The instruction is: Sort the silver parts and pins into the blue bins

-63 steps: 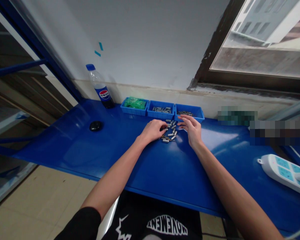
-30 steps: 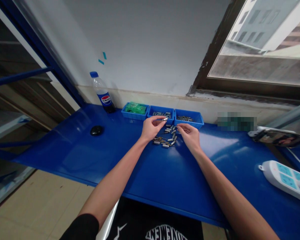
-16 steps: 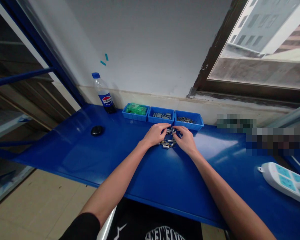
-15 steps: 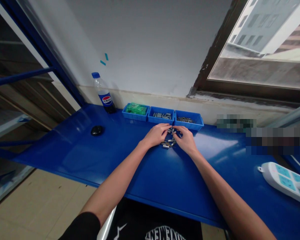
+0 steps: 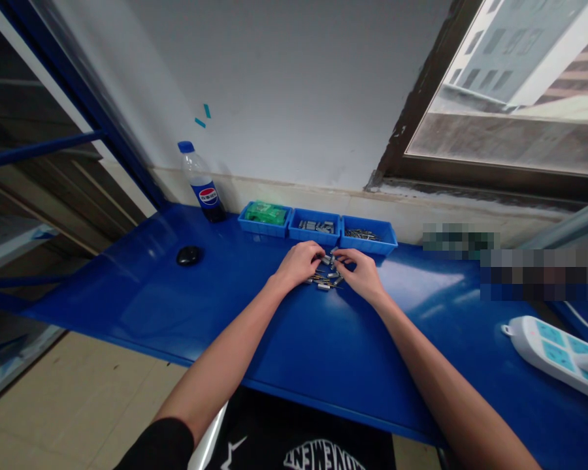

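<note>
My left hand (image 5: 300, 262) curls at the left side of a small heap of metal parts on the blue table. Its fingers are bent toward the thumb, and whatever lies between them is too small to name. On the other side, my right hand (image 5: 359, 270) has thumb and forefinger drawn together at small silver-grey pieces; I cannot tell which one it grips. The heap holds short silver cylinders (image 5: 324, 287) and thin gold-and-dark pins (image 5: 323, 279), partly hidden by my fingers.
Behind my hands stand three blue bins: one with green packets (image 5: 264, 213), one with silver cylinders (image 5: 318, 226), one with thin pins (image 5: 361, 234). A cola bottle (image 5: 206, 196) and black mouse (image 5: 189, 255) are left; a white power strip (image 5: 556, 349) is right.
My hands have drawn slightly apart, the left fingers moving a little left. More of the small cylinders now shows between them.
</note>
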The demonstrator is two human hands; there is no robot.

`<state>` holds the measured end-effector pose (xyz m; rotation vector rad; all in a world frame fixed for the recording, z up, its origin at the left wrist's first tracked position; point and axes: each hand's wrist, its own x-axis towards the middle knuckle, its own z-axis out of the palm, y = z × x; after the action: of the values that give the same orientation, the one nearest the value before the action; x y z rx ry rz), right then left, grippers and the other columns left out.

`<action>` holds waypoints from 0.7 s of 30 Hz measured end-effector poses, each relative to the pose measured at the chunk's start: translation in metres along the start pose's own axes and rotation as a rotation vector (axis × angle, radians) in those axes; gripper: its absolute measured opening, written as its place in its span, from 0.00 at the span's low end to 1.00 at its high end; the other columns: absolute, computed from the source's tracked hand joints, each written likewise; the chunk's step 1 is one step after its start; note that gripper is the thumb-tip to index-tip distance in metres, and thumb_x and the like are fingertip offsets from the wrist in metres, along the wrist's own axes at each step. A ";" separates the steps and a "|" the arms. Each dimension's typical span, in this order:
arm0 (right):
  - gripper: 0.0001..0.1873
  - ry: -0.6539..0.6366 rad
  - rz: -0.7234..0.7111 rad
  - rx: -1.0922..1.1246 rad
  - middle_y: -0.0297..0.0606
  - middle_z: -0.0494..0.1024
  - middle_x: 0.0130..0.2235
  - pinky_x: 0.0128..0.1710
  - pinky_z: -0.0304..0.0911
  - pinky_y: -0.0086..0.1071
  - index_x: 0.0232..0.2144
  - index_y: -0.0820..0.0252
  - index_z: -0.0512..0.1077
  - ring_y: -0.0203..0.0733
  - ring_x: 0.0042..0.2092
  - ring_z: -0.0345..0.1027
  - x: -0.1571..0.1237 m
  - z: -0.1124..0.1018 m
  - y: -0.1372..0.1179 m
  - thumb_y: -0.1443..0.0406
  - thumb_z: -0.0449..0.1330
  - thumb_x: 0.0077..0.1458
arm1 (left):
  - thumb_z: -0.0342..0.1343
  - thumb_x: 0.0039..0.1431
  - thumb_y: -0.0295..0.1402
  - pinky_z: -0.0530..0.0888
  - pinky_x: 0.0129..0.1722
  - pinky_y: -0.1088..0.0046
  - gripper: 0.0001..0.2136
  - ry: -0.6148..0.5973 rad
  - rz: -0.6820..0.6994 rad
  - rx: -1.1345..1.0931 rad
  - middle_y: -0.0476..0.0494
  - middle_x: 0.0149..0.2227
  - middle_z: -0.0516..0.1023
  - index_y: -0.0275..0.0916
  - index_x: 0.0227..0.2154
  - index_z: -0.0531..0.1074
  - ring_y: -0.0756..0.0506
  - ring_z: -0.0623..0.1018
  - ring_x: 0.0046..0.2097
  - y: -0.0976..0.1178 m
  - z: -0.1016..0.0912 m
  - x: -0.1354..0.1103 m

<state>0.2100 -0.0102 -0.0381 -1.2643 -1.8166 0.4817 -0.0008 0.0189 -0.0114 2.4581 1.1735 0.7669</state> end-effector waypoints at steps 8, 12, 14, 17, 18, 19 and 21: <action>0.14 0.011 0.022 0.040 0.42 0.85 0.44 0.45 0.73 0.39 0.44 0.58 0.80 0.45 0.41 0.79 -0.001 0.000 0.000 0.63 0.61 0.57 | 0.55 0.62 0.20 0.76 0.54 0.68 0.16 -0.011 0.033 -0.057 0.39 0.50 0.81 0.38 0.49 0.81 0.44 0.81 0.49 -0.001 0.001 0.002; 0.14 0.014 0.032 0.044 0.42 0.85 0.45 0.45 0.73 0.40 0.44 0.58 0.80 0.45 0.41 0.79 -0.001 -0.001 -0.001 0.64 0.61 0.57 | 0.55 0.62 0.21 0.75 0.57 0.66 0.16 -0.027 0.063 -0.016 0.38 0.50 0.82 0.37 0.49 0.80 0.42 0.81 0.52 -0.001 -0.004 0.005; 0.13 0.020 0.038 0.052 0.42 0.85 0.44 0.45 0.73 0.40 0.44 0.58 0.80 0.45 0.41 0.79 -0.001 -0.001 -0.003 0.64 0.61 0.57 | 0.58 0.62 0.23 0.76 0.55 0.65 0.13 -0.057 0.059 0.021 0.37 0.48 0.83 0.36 0.47 0.81 0.40 0.81 0.50 0.001 -0.009 0.005; 0.13 0.024 0.059 0.070 0.42 0.85 0.43 0.45 0.74 0.40 0.43 0.58 0.80 0.45 0.40 0.79 -0.001 -0.002 -0.005 0.63 0.60 0.58 | 0.60 0.61 0.26 0.77 0.49 0.67 0.10 -0.092 0.059 0.052 0.37 0.44 0.83 0.36 0.44 0.82 0.41 0.82 0.45 0.002 -0.020 0.010; 0.13 0.024 0.069 0.079 0.41 0.85 0.43 0.45 0.74 0.39 0.43 0.58 0.80 0.44 0.40 0.79 -0.001 -0.002 -0.006 0.63 0.60 0.58 | 0.59 0.60 0.25 0.76 0.47 0.68 0.10 -0.103 0.067 0.052 0.37 0.42 0.83 0.36 0.42 0.82 0.41 0.82 0.43 0.001 -0.025 0.014; 0.13 0.025 0.079 0.087 0.41 0.85 0.43 0.45 0.74 0.39 0.43 0.58 0.80 0.44 0.39 0.79 -0.001 -0.002 -0.006 0.63 0.60 0.58 | 0.59 0.60 0.25 0.76 0.45 0.69 0.10 -0.114 0.073 0.047 0.38 0.40 0.84 0.37 0.41 0.83 0.42 0.82 0.42 0.000 -0.029 0.017; 0.12 0.025 0.087 0.094 0.41 0.85 0.43 0.44 0.74 0.39 0.43 0.58 0.80 0.44 0.39 0.80 0.000 -0.002 -0.006 0.63 0.60 0.58 | 0.59 0.57 0.22 0.75 0.40 0.71 0.10 -0.168 0.080 0.022 0.41 0.36 0.84 0.38 0.38 0.83 0.43 0.82 0.38 -0.004 -0.038 0.026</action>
<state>0.2078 -0.0128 -0.0327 -1.2826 -1.7040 0.5903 -0.0118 0.0438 0.0261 2.5444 1.0330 0.5580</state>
